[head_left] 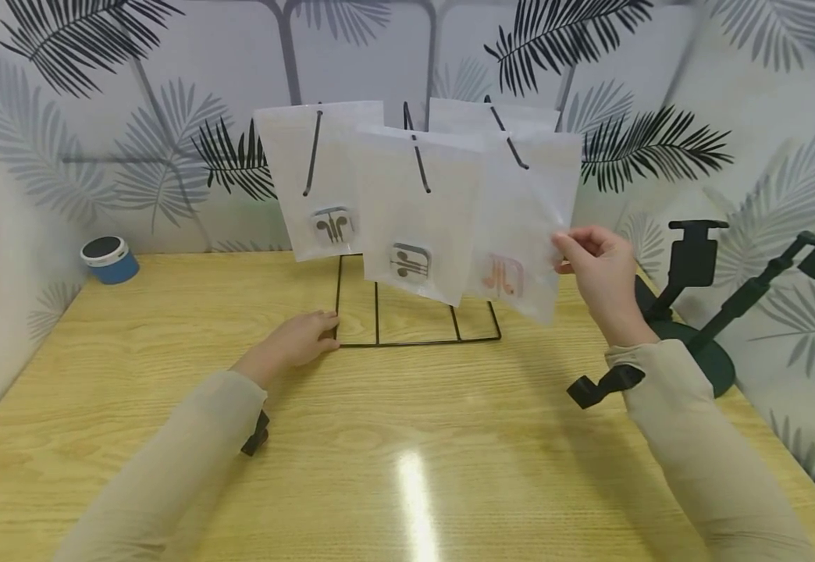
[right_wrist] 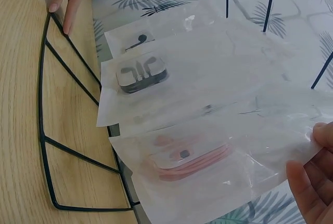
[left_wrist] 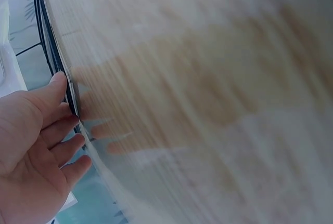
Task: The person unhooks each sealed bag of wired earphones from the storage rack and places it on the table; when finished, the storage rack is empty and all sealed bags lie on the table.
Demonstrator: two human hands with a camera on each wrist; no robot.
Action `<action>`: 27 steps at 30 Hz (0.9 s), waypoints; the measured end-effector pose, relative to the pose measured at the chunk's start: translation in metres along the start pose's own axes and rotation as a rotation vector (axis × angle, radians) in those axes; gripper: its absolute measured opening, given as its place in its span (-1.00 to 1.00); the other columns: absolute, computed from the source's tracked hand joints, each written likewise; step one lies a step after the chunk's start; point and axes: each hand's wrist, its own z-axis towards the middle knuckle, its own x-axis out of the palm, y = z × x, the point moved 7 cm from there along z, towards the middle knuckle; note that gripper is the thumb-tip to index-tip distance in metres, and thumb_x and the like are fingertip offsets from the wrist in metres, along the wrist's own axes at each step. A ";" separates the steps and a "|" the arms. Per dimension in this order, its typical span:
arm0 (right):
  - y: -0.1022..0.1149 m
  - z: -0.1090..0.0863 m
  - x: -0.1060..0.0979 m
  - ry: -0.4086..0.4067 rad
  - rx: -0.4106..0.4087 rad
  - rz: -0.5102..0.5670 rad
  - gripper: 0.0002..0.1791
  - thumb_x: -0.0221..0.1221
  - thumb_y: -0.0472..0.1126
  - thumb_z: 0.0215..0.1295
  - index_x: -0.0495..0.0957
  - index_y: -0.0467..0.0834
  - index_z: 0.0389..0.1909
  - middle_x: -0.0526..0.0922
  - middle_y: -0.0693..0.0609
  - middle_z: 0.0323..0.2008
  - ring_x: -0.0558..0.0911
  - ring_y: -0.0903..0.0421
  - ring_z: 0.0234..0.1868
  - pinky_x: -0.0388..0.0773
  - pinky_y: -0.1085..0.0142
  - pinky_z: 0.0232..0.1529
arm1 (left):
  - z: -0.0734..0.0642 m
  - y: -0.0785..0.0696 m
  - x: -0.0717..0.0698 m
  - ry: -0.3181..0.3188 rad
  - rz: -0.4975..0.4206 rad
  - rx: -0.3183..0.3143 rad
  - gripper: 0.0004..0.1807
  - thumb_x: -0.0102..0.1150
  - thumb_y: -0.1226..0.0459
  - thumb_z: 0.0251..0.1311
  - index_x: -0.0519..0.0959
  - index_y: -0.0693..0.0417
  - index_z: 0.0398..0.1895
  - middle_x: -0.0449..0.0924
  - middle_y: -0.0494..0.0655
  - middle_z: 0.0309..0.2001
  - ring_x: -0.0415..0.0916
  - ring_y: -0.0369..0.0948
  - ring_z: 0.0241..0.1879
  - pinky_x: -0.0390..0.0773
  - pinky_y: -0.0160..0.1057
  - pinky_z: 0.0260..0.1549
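Observation:
A black wire display rack (head_left: pixel 418 343) stands on the table, with white translucent bags on its prongs. My left hand (head_left: pixel 298 339) holds the left side of its base, thumb and fingertips at the wire (left_wrist: pixel 51 52). My right hand (head_left: pixel 604 273) pinches the right edge of the front right bag (head_left: pixel 537 195) between thumb and fingers. Inside that bag is a case of pink earphones (right_wrist: pixel 192 159). The middle bag (head_left: pixel 407 187) and the left bag (head_left: pixel 295 156) each contain dark-looking earphones in a case. Behind the right bag, another bag's top edge (head_left: pixel 464 113) shows.
A blue round speaker-like object (head_left: pixel 111 261) stands at the back left of the wooden table (head_left: pixel 351 453). On the right is a dark green stand (head_left: pixel 720 359) with jointed arms. Leaf-patterned cloth (head_left: pixel 169 187) closes off the back and sides.

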 end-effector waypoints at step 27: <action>0.040 -0.050 -0.031 -0.037 -0.181 -0.252 -0.78 0.24 -0.25 0.17 0.57 -0.39 -0.38 0.57 0.15 -0.52 0.53 0.22 -0.62 0.53 0.53 -0.50 | 0.001 0.001 0.002 0.010 0.002 -0.032 -0.41 0.01 0.20 0.32 0.18 0.32 0.32 0.08 0.23 0.33 -0.02 0.11 0.32 0.01 0.04 0.26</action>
